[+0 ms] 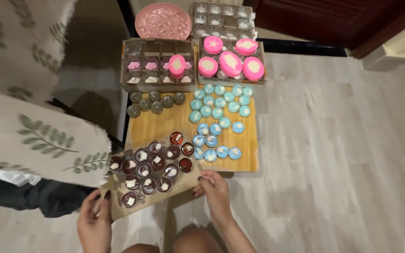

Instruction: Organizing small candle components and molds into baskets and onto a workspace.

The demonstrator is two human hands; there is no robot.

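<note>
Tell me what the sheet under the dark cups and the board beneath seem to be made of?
The sheet looks like brown cardboard: matte, with raw cut edges, both hands gripping its near edge. The board looks like light wood or bamboo, going by its yellow streaked grain, though it could be a printed laminate.

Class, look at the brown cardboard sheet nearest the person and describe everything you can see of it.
The cardboard sheet is flat, plain brown and roughly rectangular, lying skewed partly on the wooden board and partly over the pale floor. It carries a cluster of small dark brown candles with white shapes on top. The left hand grips its near left edge; the right hand touches its near right corner.
</note>
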